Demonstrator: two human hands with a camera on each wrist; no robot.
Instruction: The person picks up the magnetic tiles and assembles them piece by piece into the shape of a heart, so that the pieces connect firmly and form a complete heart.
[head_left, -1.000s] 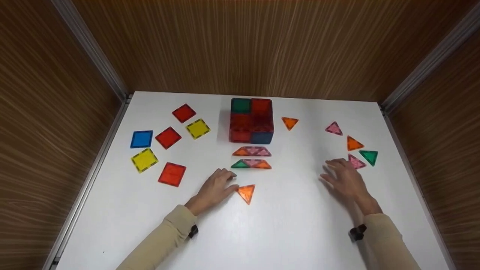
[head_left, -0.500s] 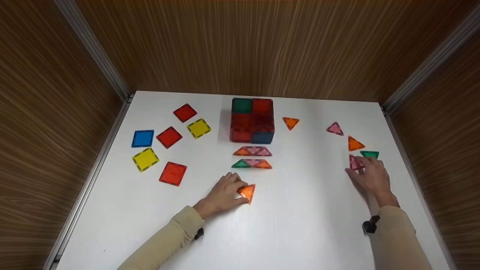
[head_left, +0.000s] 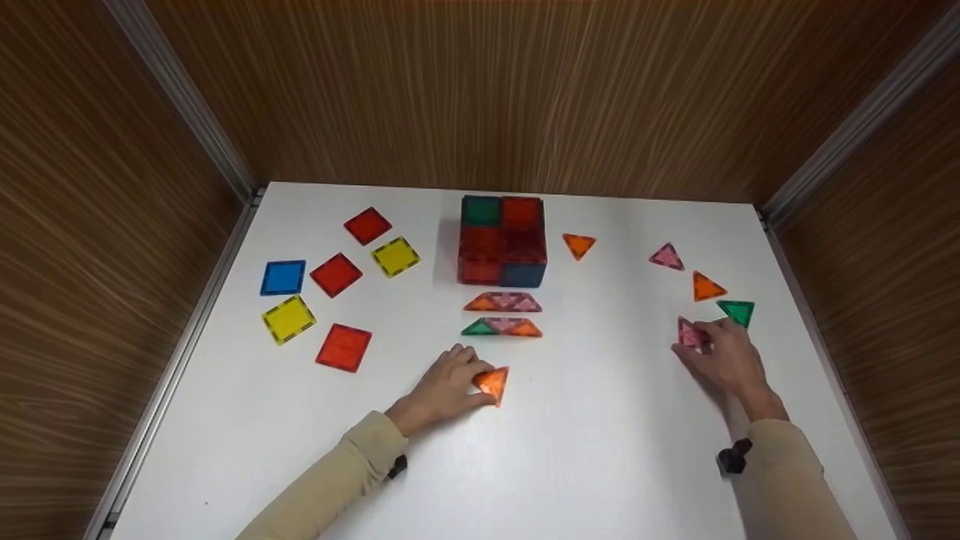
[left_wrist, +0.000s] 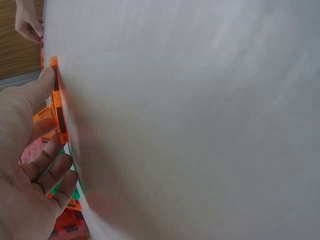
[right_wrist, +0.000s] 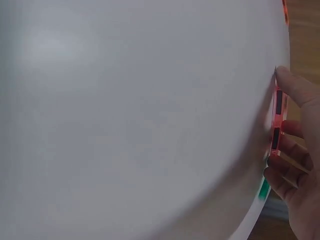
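My left hand (head_left: 444, 386) pinches an orange triangular magnetic tile (head_left: 496, 382) between thumb and fingers, near the middle front of the white table. Seen edge-on in the left wrist view, that orange tile (left_wrist: 58, 107) has dark magnets along its side. On the right, my right hand (head_left: 735, 361) pinches a pink triangular magnetic tile (head_left: 685, 333) by its edges; the fingers hide part of it. A green triangle (head_left: 737, 310) lies just beyond that hand. Two strips of joined triangles, a back one (head_left: 502, 302) and a front one (head_left: 501, 327), lie ahead of my left hand.
A box built of square tiles (head_left: 501, 240) stands at the back middle. Loose red, yellow and blue squares, such as a red square (head_left: 344, 347), lie on the left. More triangles, including an orange one (head_left: 707, 286), lie on the right. Wood-grain panels enclose the table (head_left: 570, 465).
My left hand has closed its thumb and fingers on the orange triangle. My right hand has reached right, taken hold of the pink triangle and drawn it slightly left, away from the green one.
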